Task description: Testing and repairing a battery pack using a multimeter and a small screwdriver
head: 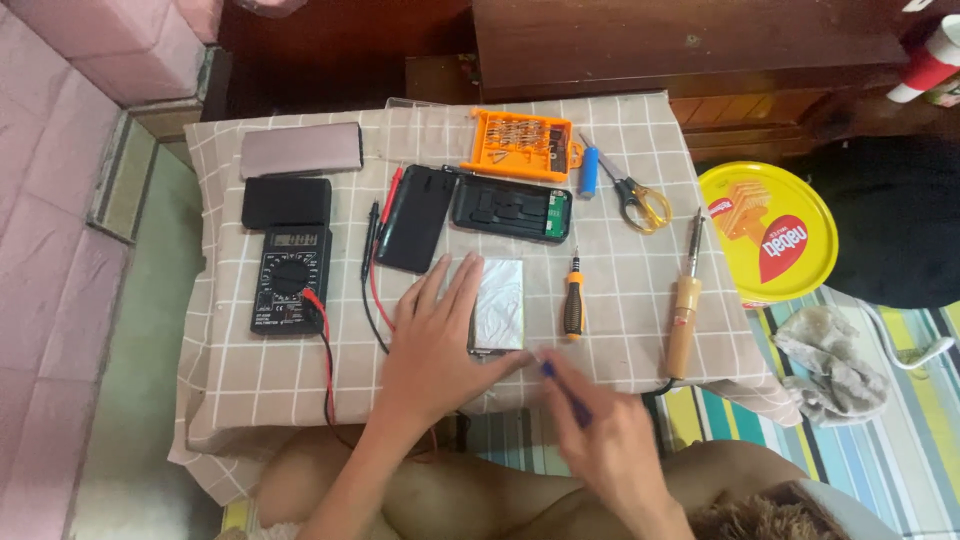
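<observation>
A silver foil-wrapped flat battery pack (499,304) lies on the checked cloth near the table's front edge. My left hand (432,342) rests flat on the cloth against the pack's left side, fingers spread, thumb at its lower edge. My right hand (606,442) is blurred and grips a thin blue-handled tool (562,388), whose tip is at the pack's lower right corner. A black open case shell (511,209) and a black cover (416,218) lie just behind the pack.
A black multimeter (290,277) with red and black leads sits at left, with two flat packs behind it. An orange bit holder (521,146), scissors (634,197), a small screwdriver (573,298) and a wooden-handled soldering iron (684,314) lie at right. A yellow round tin lid (768,233) sits beside the table.
</observation>
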